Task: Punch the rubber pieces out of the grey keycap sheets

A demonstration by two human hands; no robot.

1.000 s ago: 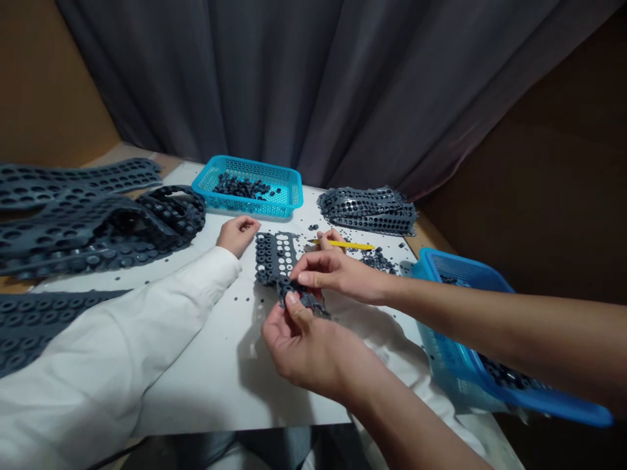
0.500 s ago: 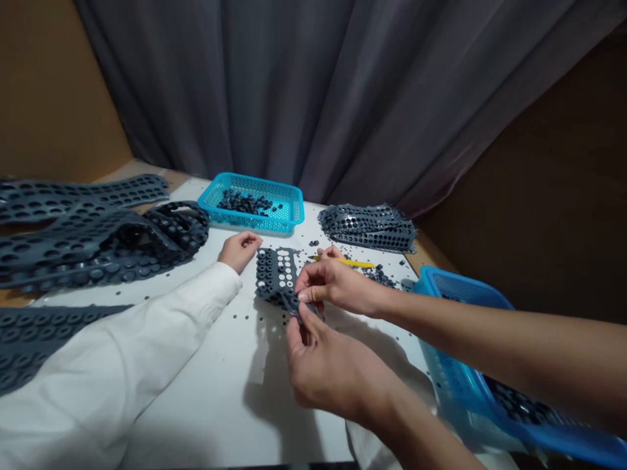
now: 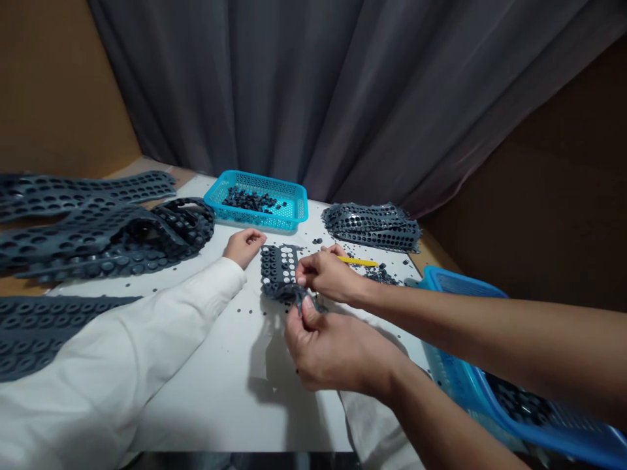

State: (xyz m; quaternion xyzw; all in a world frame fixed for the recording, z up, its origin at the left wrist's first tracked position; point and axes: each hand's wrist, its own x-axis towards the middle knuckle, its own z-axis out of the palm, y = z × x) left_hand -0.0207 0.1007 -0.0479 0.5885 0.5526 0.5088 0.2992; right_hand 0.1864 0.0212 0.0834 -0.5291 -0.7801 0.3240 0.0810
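Observation:
My left hand [image 3: 243, 247], in a white sleeve, has its fingers curled together at the far left corner of a dark grey rubber sheet [image 3: 270, 262]. Whatever lies between those fingertips is too small to make out. The sheet has rows of round studs and punched-out holes. My right hand [image 3: 336, 250] shows only in part, closed round a slim yellow pen-like tool [image 3: 360, 261]. A co-worker's bare hand [image 3: 326, 271] covers much of it. That hand and the co-worker's other hand [image 3: 318, 339] pinch the sheet's bunched near end.
A blue basket [image 3: 223, 189] with small dark pieces stands at the back. Perforated sheets [image 3: 73, 228] pile up on the left, and another bundle [image 3: 372, 225] lies at the back right. Loose bits [image 3: 382, 275] are scattered there. A larger blue basket [image 3: 441, 346] stands at right, under the co-worker's arms.
The co-worker's hands have shifted apart, bunching the sheet's near end more. The yellow tool's tip, visible before, is now hidden. My left hand stays at the sheet's corner.

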